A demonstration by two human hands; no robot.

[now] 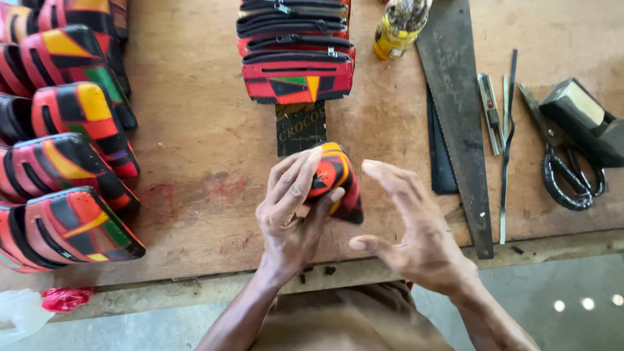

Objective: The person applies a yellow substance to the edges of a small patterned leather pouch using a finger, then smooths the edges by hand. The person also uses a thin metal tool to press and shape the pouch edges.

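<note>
My left hand point(292, 208) grips a small fabric pouch point(338, 179) patterned in red, orange, yellow and black, held just above the wooden workbench point(195, 149) near its front edge. My right hand point(409, 227) hovers beside the pouch on its right, fingers spread and holding nothing, close to it but apart. A stack of similar pouches with black zips point(296, 52) lies straight ahead at the back, resting over a dark strip point(300, 127).
A row of matching pouches point(62, 149) overlaps along the left. To the right lie a hand saw point(455, 110), a utility knife point(489, 110), thin metal strips point(507, 143), black-handled scissors point(565, 162) and a dark block point(585, 120). A yellow bottle point(398, 29) stands at the back.
</note>
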